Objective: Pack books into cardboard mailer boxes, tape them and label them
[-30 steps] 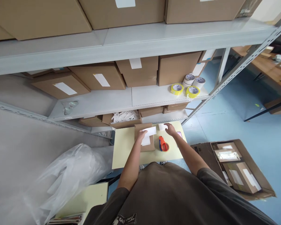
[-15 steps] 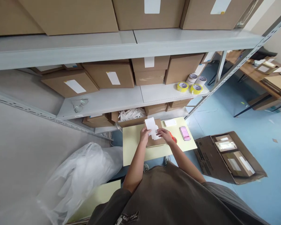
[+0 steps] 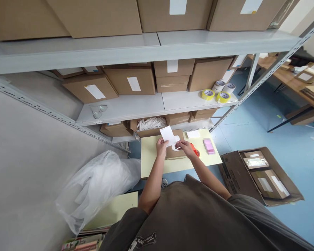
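Right hand [image 3: 185,146] moved in beside left hand [image 3: 161,147], which pinches white card [image 3: 166,134]; right half-curled, hold unclear; likely paper-handling step, next needing precise pinch.

Dark grey short-sleeved shirt [image 3: 199,216], black patch [image 3: 146,241] with pale lettering [image 3: 148,238], bare left hand [image 3: 161,147], bare right hand [image 3: 186,147]

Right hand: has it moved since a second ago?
Yes: the right hand moved left, away from the white rectangular paper on the pale yellow table.
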Tool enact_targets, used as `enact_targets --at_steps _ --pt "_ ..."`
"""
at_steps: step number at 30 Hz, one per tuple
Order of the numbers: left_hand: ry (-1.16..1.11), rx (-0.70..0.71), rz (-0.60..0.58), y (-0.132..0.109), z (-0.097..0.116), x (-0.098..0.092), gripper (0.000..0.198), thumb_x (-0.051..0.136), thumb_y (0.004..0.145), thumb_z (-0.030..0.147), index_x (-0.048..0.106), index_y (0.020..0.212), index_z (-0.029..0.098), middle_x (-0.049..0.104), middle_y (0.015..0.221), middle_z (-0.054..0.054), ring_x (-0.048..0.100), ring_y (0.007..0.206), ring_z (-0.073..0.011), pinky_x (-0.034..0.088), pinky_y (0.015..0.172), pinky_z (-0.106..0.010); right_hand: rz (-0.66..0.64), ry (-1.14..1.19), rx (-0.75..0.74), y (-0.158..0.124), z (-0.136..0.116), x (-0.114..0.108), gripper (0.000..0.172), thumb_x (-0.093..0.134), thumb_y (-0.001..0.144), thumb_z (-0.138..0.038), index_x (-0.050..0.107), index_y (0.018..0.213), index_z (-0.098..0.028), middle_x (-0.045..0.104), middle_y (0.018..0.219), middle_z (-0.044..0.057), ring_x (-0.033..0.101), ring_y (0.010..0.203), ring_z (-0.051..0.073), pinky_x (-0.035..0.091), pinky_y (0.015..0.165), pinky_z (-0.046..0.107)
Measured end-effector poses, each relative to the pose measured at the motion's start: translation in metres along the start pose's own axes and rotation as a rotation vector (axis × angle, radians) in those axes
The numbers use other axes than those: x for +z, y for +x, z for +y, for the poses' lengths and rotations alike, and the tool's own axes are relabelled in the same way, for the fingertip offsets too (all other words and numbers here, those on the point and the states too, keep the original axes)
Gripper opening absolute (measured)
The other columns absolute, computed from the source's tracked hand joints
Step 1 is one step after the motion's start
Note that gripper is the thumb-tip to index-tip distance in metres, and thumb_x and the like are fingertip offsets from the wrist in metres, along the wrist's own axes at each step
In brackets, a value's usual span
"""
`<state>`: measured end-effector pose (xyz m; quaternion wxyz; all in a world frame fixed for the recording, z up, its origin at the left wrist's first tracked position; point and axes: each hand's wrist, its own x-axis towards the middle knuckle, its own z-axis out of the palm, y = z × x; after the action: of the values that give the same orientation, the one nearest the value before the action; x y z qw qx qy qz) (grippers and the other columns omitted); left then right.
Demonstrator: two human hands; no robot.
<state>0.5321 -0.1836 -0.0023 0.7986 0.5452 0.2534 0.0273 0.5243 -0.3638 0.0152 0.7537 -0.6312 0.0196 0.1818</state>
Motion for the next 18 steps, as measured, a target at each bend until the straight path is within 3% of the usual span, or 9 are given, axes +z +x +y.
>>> enact_targets --at_steps 14,18 --pt "0.035 -0.008 -0.038 -0.017 0.005 0.019 0.073 0.089 0.070 0.033 0.061 0.135 0.016 0.081 0.115 -0.014 0.079 0.100 -0.0272 0.061 0.086 -0.037 -0.053 -0.019 -0.030 -0.007 -0.009 -0.017 0.036 0.079 0.083 -0.057 0.070 0.085 -0.022 0.078 0.086 0.004 0.073 0.077 0.019 0.056 0.075 0.032" --pt "0.151 0.068 0.037 -0.027 0.013 0.021 0.080 0.093 0.068 0.024 0.061 0.141 0.018 0.077 0.125 -0.016 0.076 0.112 -0.0300 0.060 0.094 -0.038 -0.056 -0.009 -0.046 -0.008 -0.014 -0.016 0.034 0.077 0.085 -0.056 0.069 0.087 -0.023 0.078 0.088 0.003 0.073 0.078 0.018 0.056 0.076 0.032"
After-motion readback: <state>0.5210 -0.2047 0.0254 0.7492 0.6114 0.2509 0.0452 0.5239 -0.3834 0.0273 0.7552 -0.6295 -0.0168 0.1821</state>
